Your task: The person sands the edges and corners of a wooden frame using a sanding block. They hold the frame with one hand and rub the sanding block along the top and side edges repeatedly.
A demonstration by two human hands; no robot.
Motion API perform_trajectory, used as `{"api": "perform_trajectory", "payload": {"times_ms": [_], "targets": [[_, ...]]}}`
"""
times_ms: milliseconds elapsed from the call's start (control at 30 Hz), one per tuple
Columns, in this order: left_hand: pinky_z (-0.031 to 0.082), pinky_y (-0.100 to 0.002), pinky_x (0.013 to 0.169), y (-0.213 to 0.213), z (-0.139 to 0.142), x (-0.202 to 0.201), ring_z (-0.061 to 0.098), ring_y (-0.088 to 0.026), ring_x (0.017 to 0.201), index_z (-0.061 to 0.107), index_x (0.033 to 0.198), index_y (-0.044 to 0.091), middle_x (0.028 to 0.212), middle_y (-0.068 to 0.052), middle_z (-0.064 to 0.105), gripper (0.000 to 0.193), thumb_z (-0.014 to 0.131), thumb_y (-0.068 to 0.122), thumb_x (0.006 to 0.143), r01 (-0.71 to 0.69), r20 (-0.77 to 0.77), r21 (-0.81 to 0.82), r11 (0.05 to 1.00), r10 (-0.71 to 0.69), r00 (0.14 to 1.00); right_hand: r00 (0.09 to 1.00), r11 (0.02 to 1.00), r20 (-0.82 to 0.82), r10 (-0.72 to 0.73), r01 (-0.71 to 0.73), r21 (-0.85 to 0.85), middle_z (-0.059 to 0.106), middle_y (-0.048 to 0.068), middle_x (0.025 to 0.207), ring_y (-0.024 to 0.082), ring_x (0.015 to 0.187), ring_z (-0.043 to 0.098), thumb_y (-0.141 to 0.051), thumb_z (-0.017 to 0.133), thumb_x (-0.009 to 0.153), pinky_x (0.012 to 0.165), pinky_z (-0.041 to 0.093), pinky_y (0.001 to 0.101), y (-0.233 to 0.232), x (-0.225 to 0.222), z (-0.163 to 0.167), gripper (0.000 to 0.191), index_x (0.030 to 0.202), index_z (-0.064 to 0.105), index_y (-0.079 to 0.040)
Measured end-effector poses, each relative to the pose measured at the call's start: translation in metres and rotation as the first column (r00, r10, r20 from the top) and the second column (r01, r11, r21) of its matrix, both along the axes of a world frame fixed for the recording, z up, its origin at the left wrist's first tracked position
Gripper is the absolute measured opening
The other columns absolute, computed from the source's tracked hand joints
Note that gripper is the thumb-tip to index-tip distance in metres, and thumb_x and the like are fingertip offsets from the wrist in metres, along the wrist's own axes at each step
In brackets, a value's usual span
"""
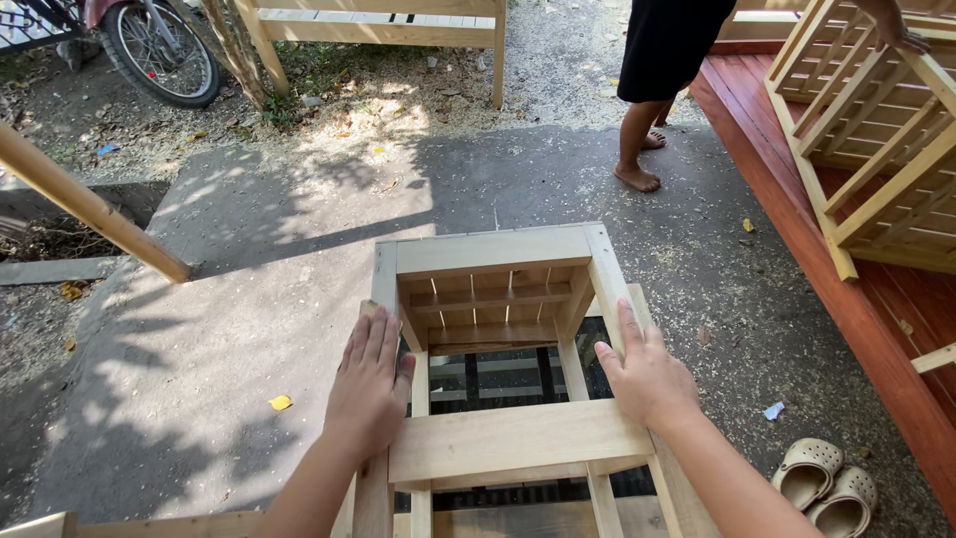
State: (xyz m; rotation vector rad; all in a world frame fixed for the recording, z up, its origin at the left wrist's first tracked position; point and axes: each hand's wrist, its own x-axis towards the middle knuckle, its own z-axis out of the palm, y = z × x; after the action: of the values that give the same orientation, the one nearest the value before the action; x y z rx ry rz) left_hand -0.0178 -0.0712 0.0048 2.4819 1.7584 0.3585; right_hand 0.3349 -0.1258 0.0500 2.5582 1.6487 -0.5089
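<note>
A pale wooden slatted frame (493,251), like an unfinished stool or shelf, stands on the concrete in front of me. My left hand (370,381) lies flat on its left upright, fingers together and pointing away from me. My right hand (645,376) rests on the right upright, fingers wrapped over the edge. A broad crosspiece (518,440) runs between my wrists. Lower slats show through the open top.
Another person (662,60) stands barefoot at the back right, handling a second slatted frame (876,139) on a red wooden deck (846,299). A pair of beige clogs (825,486) lies at lower right. A bicycle wheel (159,50) and wooden poles are at the far left.
</note>
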Motion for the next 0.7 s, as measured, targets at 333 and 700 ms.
{"api": "perform_trajectory", "payload": {"times_ms": [333, 700], "targets": [[0.005, -0.04, 0.124, 0.045, -0.004, 0.015, 0.002, -0.027, 0.156, 0.015, 0.16, 0.005, 0.169, -0.013, 0.005, 0.069, 0.024, 0.045, 0.104, -0.033, -0.083, -0.15, 0.988, 0.02, 0.996, 0.993, 0.989, 0.078, -0.087, 0.095, -0.111, 0.038, 0.016, 0.157, 0.039, 0.121, 0.066, -0.054, 0.051, 0.095, 0.098, 0.059, 0.0499, 0.013, -0.009, 0.009, 0.095, 0.166, -0.007, -0.032], [0.007, -0.039, 0.123, -0.08, 0.001, -0.018, 0.004, -0.033, 0.155, 0.015, 0.159, -0.001, 0.169, -0.016, 0.008, 0.069, 0.028, 0.04, 0.106, 0.067, 0.102, -0.08, 0.995, -0.059, 0.993, 0.994, 0.995, 0.085, -0.075, 0.081, -0.062, 0.037, 0.017, 0.157, 0.04, 0.12, 0.065, -0.054, 0.054, 0.094, 0.098, 0.058, 0.0501, 0.009, -0.011, 0.013, 0.094, 0.166, -0.003, -0.033]]}}
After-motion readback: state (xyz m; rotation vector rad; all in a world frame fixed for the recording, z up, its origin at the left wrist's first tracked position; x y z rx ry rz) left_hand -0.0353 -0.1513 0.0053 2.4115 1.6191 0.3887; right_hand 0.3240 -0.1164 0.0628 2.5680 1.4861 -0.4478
